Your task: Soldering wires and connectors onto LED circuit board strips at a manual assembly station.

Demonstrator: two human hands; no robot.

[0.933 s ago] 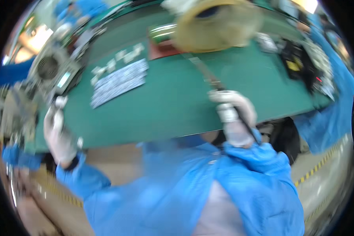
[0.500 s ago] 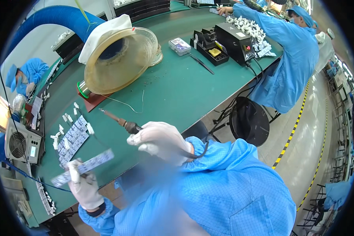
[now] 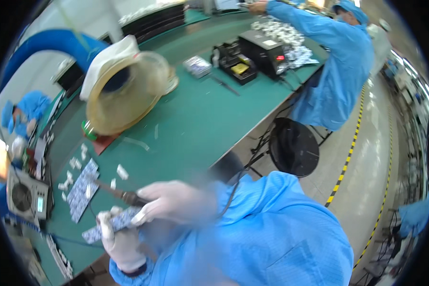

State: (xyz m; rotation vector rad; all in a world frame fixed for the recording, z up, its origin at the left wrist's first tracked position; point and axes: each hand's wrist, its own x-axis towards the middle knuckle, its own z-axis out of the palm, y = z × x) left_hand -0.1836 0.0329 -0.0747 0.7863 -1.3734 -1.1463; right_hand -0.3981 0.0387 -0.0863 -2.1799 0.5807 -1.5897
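Note:
My left hand, in a white glove, grips a narrow strip of printed circuit boards near the table's front edge. In my gloved right hand is a soldering iron, its tip pointing left above the strip. The right fingertips reach the strip's right end; whether they touch it is blurred. Past the strip lies a panel of circuit boards on the green table, with small white connectors along its far side. Another white connector is right of the panel, near the iron.
A fume extraction hood on a blue hose stands across the table, beside a green-rimmed solder spool. Farther right are a soldering station, a tool tray with yellow sponge, tweezers and a clear box. A co-worker sits beyond a black stool.
My right hand has brought the soldering iron down and left toward the board strip. My left hand has shifted right with the strip, so both hands are close together. The view has shifted too.

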